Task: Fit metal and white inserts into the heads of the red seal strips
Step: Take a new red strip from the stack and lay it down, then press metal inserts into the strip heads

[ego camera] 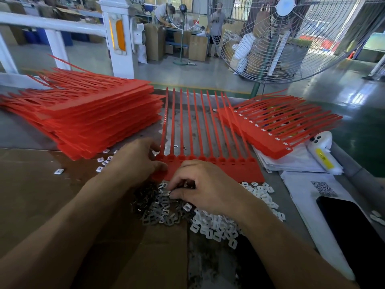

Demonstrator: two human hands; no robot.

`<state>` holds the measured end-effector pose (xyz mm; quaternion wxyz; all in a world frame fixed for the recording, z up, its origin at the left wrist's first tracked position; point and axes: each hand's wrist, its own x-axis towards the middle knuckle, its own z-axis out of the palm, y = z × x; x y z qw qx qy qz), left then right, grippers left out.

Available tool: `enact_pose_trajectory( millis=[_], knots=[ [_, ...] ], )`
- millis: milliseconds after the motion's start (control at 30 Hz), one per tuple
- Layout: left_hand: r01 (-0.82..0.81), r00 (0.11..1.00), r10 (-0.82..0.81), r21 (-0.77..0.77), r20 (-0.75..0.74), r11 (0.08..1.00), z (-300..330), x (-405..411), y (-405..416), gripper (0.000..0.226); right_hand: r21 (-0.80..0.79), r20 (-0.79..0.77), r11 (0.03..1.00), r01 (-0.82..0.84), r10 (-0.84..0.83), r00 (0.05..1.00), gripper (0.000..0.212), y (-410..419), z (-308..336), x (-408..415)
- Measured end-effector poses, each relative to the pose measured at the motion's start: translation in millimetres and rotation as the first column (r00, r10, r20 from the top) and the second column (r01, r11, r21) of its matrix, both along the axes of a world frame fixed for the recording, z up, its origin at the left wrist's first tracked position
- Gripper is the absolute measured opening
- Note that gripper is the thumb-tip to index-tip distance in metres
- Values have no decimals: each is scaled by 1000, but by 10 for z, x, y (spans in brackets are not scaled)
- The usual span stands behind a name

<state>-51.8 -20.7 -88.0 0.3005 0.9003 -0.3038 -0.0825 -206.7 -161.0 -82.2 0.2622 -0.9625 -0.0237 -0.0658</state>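
Red strip sheet (208,163) lies before me, heads empty — my left hand (137,157) pinches its corner, my right hand (200,184) pinches a metal insert (166,192) from the pile (158,211). Finished sheet (258,132) sits right — big stack (93,117) remains.

We see a grey worktable (200,130) with brown cardboard (41,184) covering its left part. On it lie stacks of red strips (93,115), one flat red sheet of strips (208,130), loose metal pieces (158,209), white pieces (214,226), papers (300,184) and a dark phone (354,230).
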Motion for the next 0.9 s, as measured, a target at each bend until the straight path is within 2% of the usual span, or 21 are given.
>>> enact_pose_trajectory(
  millis=[100,267,467,633,767,900],
  knots=[
    [-6,1000,6,-19,-11,1000,-16,23,3,42,38,24,999,15,-16,1000,9,-5,4,2],
    [1,1000,-1,-25,12,1000,-23,21,8,34,94,35,994,60,-63,997,6,-11,30,8],
    [-22,998,34,-210,55,977,-15,35,4,15,279,-79,935,217,-203,976,10,-102,159,101],
    [211,973,-160,-371,165,904,52,-51,-26,18,458,-154,803,381,-350,924,17,-202,103,223],
    [367,927,-305,-365,218,856,39,-125,-74,21,543,-159,746,387,-361,919,22,-172,37,243],
    [398,913,-329,-341,242,852,7,-146,-80,20,556,-158,736,387,-363,918,26,-176,27,221]
  ],
)
